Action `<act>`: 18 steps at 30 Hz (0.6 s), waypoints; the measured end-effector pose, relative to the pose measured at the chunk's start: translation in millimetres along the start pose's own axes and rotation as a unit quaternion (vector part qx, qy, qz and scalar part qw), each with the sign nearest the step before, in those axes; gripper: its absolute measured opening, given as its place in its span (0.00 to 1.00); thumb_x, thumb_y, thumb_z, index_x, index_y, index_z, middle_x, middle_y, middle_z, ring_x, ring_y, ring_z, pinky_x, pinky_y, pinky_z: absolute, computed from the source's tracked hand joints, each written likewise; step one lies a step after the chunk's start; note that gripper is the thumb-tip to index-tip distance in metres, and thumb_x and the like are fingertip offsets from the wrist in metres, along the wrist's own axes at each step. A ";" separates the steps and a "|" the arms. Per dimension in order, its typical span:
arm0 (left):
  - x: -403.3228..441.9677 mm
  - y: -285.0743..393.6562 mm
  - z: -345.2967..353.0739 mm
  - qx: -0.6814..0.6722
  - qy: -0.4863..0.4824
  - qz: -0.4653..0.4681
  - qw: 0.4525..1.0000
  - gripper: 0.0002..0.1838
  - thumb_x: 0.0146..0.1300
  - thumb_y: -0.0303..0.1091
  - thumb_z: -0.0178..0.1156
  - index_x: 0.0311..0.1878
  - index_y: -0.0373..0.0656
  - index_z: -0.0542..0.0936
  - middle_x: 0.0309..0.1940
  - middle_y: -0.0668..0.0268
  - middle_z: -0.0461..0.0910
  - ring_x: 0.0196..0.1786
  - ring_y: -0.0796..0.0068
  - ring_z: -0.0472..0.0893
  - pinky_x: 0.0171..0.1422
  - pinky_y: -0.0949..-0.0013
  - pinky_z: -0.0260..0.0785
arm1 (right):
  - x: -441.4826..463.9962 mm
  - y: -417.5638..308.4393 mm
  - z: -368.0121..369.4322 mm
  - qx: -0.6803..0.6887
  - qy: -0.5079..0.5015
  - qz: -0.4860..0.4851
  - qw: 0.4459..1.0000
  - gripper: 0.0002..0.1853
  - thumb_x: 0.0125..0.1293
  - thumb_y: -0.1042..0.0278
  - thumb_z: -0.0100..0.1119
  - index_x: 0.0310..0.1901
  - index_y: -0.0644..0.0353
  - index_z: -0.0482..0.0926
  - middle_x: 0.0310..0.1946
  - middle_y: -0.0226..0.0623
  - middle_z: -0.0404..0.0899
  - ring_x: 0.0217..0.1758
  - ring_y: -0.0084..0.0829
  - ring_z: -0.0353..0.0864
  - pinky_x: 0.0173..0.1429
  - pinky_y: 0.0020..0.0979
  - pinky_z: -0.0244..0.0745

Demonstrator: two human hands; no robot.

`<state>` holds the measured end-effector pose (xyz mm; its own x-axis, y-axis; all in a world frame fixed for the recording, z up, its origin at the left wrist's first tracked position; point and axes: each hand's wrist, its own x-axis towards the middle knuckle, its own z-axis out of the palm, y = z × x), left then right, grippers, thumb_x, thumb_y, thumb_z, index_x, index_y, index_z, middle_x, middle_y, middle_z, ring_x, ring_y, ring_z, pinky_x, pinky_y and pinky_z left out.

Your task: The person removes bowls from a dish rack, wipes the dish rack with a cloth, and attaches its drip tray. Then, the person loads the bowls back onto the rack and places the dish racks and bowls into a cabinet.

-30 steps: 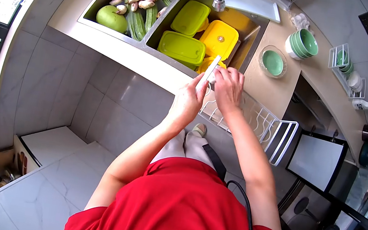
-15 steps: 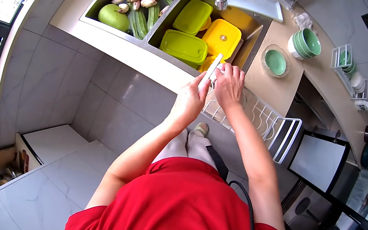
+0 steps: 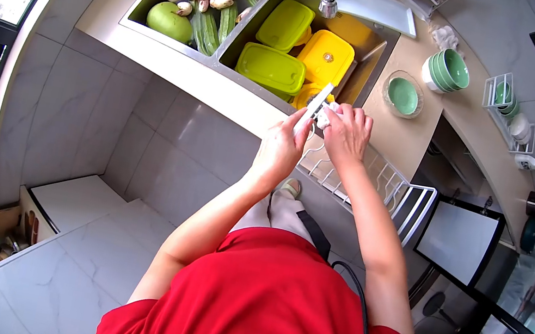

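In the head view, the left hand [image 3: 278, 146] grips a slim white object [image 3: 314, 110] just off the near edge of the sink [image 3: 244, 78], while the right hand [image 3: 348, 137], fingers bent and close together, holds a white cloth [image 3: 324, 115] against or just beside it. The sink's right basin contains green containers [image 3: 271, 69] and a yellow container [image 3: 326, 58]; its left basin contains vegetables [image 3: 170, 22]. Stacked green bowls [image 3: 450, 70] stand on the counter [image 3: 389, 128] right of the sink, and a white wire rack [image 3: 422, 189] lies on the sink's near right side, below the counter.
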<state>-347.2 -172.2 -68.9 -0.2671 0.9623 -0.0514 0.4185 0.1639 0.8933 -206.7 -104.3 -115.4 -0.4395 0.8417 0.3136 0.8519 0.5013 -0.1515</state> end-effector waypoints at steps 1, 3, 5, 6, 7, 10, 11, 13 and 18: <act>-0.7 0.8 -0.5 0.000 0.003 0.002 1.000 0.17 0.64 0.37 0.54 0.51 0.35 0.76 0.30 0.41 0.77 0.36 0.43 0.78 0.42 0.55 0.70 | -3.2 2.4 -2.8 -0.001 0.000 -0.001 1.000 0.14 0.48 0.67 0.61 0.40 0.50 0.83 0.38 0.30 0.75 0.44 0.33 0.70 0.50 0.36 0.60; -1.1 0.3 -0.5 0.007 -0.001 0.000 1.000 0.17 0.64 0.37 0.54 0.50 0.36 0.76 0.29 0.41 0.77 0.36 0.43 0.78 0.42 0.54 0.70 | -6.1 6.8 -11.1 0.010 -0.031 0.028 0.999 0.14 0.47 0.68 0.61 0.39 0.49 0.83 0.38 0.30 0.75 0.43 0.33 0.70 0.50 0.36 0.60; -1.3 -0.3 0.8 0.013 -0.006 -0.002 1.000 0.16 0.64 0.37 0.54 0.50 0.36 0.76 0.29 0.41 0.77 0.35 0.43 0.78 0.41 0.54 0.70 | -4.9 15.3 -19.0 0.032 -0.064 0.065 0.995 0.15 0.47 0.69 0.63 0.40 0.50 0.82 0.39 0.31 0.75 0.46 0.34 0.71 0.51 0.37 0.62; -1.5 -1.4 1.2 0.010 -0.004 0.002 1.000 0.16 0.64 0.37 0.54 0.50 0.36 0.76 0.29 0.42 0.77 0.35 0.43 0.78 0.41 0.54 0.70 | -2.4 20.8 -22.2 0.159 -0.031 0.130 0.978 0.15 0.48 0.68 0.63 0.40 0.51 0.81 0.39 0.31 0.75 0.47 0.35 0.71 0.52 0.38 0.63; -1.7 -1.9 1.6 0.007 -0.001 0.004 1.000 0.16 0.64 0.37 0.54 0.50 0.36 0.76 0.29 0.42 0.77 0.35 0.43 0.78 0.41 0.54 0.70 | 0.4 23.9 -24.5 0.283 0.001 0.191 0.940 0.15 0.49 0.68 0.63 0.41 0.52 0.80 0.39 0.31 0.75 0.49 0.37 0.71 0.53 0.39 0.65; -2.4 -1.6 2.3 0.021 -0.001 0.007 1.000 0.17 0.65 0.37 0.54 0.51 0.36 0.76 0.29 0.42 0.77 0.36 0.43 0.78 0.42 0.55 0.70 | 9.8 15.3 -17.0 0.195 0.056 0.111 0.973 0.16 0.49 0.67 0.65 0.42 0.53 0.78 0.39 0.34 0.76 0.48 0.37 0.73 0.52 0.37 0.68; -2.3 -3.1 3.8 0.022 -0.005 0.008 1.000 0.17 0.65 0.37 0.54 0.51 0.36 0.76 0.29 0.42 0.77 0.36 0.43 0.78 0.42 0.55 0.70 | 12.7 11.4 -10.6 0.142 0.067 0.027 0.987 0.16 0.48 0.67 0.65 0.42 0.53 0.78 0.39 0.35 0.76 0.46 0.36 0.74 0.51 0.36 0.69; -2.3 -7.1 6.8 0.015 0.013 0.031 0.999 0.17 0.65 0.37 0.53 0.52 0.36 0.75 0.30 0.42 0.78 0.36 0.44 0.78 0.42 0.55 0.71 | 6.6 8.4 20.2 0.168 0.018 0.045 0.985 0.19 0.49 0.70 0.64 0.45 0.53 0.75 0.39 0.34 0.78 0.44 0.37 0.75 0.50 0.37 0.70; -2.8 -0.2 6.2 0.009 0.001 -0.006 1.000 0.16 0.66 0.37 0.52 0.50 0.36 0.76 0.29 0.45 0.78 0.34 0.47 0.79 0.40 0.56 0.70 | -22.0 28.9 12.8 0.092 0.017 0.075 0.993 0.16 0.50 0.71 0.62 0.43 0.54 0.75 0.37 0.34 0.78 0.44 0.37 0.75 0.47 0.38 0.71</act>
<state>-341.2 -173.6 -71.7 -0.2735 0.9599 -0.0617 0.4305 0.1795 0.8846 -176.1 -105.7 -138.7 -0.2996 0.9040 0.3051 0.8390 0.4019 -0.3668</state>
